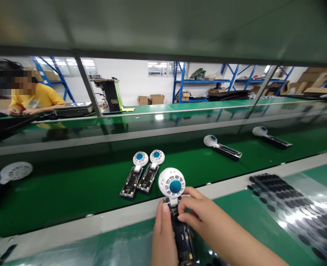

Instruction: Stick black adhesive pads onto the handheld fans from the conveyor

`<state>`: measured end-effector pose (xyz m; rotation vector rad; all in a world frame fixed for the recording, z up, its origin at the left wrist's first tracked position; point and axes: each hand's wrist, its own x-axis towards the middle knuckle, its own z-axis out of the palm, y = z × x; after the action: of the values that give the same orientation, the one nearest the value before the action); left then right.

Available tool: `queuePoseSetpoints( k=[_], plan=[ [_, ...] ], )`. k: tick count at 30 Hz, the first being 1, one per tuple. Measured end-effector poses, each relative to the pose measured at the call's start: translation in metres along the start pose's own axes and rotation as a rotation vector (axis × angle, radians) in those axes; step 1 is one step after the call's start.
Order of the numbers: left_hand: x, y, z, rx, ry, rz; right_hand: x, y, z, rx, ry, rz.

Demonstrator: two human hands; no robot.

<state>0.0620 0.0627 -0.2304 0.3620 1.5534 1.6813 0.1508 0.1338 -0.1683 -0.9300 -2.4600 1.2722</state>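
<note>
"What are our hands doing?"

"With the left hand [164,231] we are gripping a fan [172,183] by its dark handle [183,242], the thumb lying along one edge. With the right hand [200,210] we are bringing thumb and forefinger close together on the handle's face, below the white head."

"Are we pinching anything there?"

"Something dark is showing by those fingertips, but we cannot tell whether we are pinching it or only pressing."

"Where are we keeping the fan?"

"We are holding it between both hands, over the desk [119,242], its blue-centred head pointing away from us."

"What is lying around?"

"Just beyond the left hand, two fans [149,177] are lying side by side on a green belt [77,192]. Farther off, beyond the right hand, two more fans [228,151] are lying well apart; far left of the hands, another fan [16,171] is resting. On the desk, right of the right hand, black discs [274,186] are lying in rows."

"And farther away?"

"Well beyond the left hand, a person [43,96] in yellow is working at a far desk [149,109]. Nearer the middle, a black machine [112,96] is standing; beyond the right hand, blue shelves [207,81] are carrying boxes [184,96]."
</note>
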Motion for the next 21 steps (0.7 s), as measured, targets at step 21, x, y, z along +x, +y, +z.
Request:
queuePoseSetpoints(
  k=[21],
  plan=[
    [0.002, -0.002, -0.001, -0.015, 0.003, -0.006, -0.001, 0.001, 0.011, -0.022, 0.069, -0.038]
  ],
)
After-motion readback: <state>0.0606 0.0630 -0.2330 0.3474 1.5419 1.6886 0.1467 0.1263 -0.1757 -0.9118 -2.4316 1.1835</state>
